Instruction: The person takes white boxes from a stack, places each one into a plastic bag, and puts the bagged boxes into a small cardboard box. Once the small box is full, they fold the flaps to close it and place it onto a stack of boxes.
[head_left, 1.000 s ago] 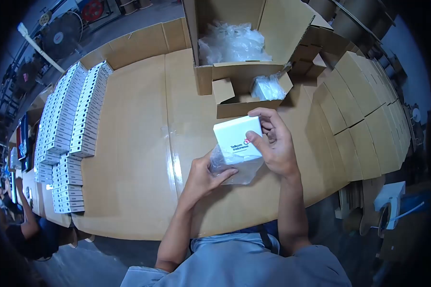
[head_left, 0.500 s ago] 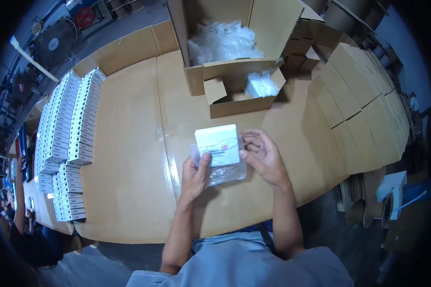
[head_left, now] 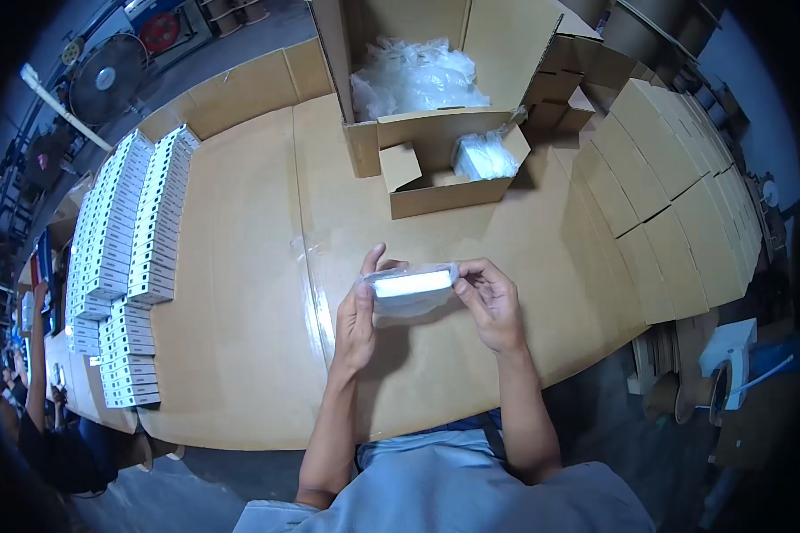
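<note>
A flat white box (head_left: 412,283) sits inside a clear plastic bag (head_left: 411,306), held above the table with its narrow edge facing me. My left hand (head_left: 357,324) grips the left end, thumb in front and fingers partly behind it. At the right end, my right hand (head_left: 492,306) pinches the bag near its upper corner. Beyond my hands stands an open small carton (head_left: 444,200) with a plastic-wrapped item (head_left: 484,158) in its right part.
Tall stacks of small white boxes (head_left: 116,222) line the table's left side. A large open carton (head_left: 507,53) with clear plastic bags (head_left: 418,78) stands at the back. Brown cartons (head_left: 676,213) are piled at right. Another person's arm (head_left: 37,355) shows at far left.
The white box has tilted from showing its printed face to showing its narrow edge. My right hand has closed onto the bag's right corner, and my left hand has shifted its hold.
</note>
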Available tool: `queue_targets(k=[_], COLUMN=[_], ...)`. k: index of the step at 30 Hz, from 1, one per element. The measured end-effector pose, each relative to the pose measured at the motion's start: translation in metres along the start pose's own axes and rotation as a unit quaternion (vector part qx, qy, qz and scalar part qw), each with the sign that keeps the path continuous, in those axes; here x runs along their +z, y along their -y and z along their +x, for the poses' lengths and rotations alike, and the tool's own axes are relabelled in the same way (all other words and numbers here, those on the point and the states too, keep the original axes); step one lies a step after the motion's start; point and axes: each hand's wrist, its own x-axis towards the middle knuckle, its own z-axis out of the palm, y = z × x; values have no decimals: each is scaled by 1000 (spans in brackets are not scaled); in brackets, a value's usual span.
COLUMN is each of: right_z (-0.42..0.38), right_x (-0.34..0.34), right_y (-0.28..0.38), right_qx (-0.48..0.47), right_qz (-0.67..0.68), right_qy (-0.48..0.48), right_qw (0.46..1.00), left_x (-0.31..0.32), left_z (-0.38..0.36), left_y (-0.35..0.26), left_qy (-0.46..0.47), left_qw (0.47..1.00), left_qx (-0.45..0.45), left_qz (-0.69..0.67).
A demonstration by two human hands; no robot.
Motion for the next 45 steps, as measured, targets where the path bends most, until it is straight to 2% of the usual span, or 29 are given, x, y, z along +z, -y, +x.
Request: queue_targets(k=[2, 5, 9, 13, 16, 17, 19, 22, 23, 26, 29, 32, 34, 36, 41, 44, 45], right_z=[-1, 3, 1, -1, -1, -5, -2, -3, -4, -3, -2, 4, 7, 4, 7, 8, 10], right_x=[-1, 1, 1, 11, 11, 15, 11, 3, 2, 4, 2, 9, 2, 0, 9, 8, 6], right_y=[1, 5, 2, -4, -8, -5, -10, -19, -20, -11, -21, 1, 4, 14, 12, 15, 15], right_qx=[5, -38, 6, 7, 11, 41, 5, -6, -3, 53, 28, -102, -114, -56, -39, 16, -14], right_qz=[-20, -70, 21, -52, -117, -84, -88, -94, -96, -117, -11, -47, -150, -256, -276, -242, -263], right_qy=[2, 40, 45, 36, 45, -2, 21, 60, 76, 44, -60, -75, 39, 105, 68, 66, 72], right_qw=[1000, 996, 999, 998, 992, 996, 996, 994, 993, 991, 998, 991, 981, 959, 958, 968, 962], left_x=[1, 1, 2, 5, 6, 4, -1, -3, 2, 0, 9, 10, 10, 7, 7, 9, 10], left_z=[-1, 1, 0, -1, -1, -2, -6, -11, -12, -13, -10, -7, -8, -8, -9, -5, -4], left_y=[4, 1, 2, 6, 3, 6, 12, 15, 15, 17, 16, 13, 14, 20, 23, 0, -8], left_qy=[-21, -24, -34, -27, -13, -3, 18, 12, -24, -62, -104, -127, -126, -114, -137, -119, -111], left_qw=[999, 999, 997, 995, 994, 998, 999, 995, 993, 978, 979, 976, 974, 973, 969, 966, 964], left_qx=[13, 10, 2, 4, -33, -33, -35, -85, -90, -170, -157, -159, -168, -181, -154, -132, -121], left_qz=[-33, -36, -72, -100, -101, -62, 16, -55, -72, -100, -78, -82, -86, -91, -134, -187, -209])
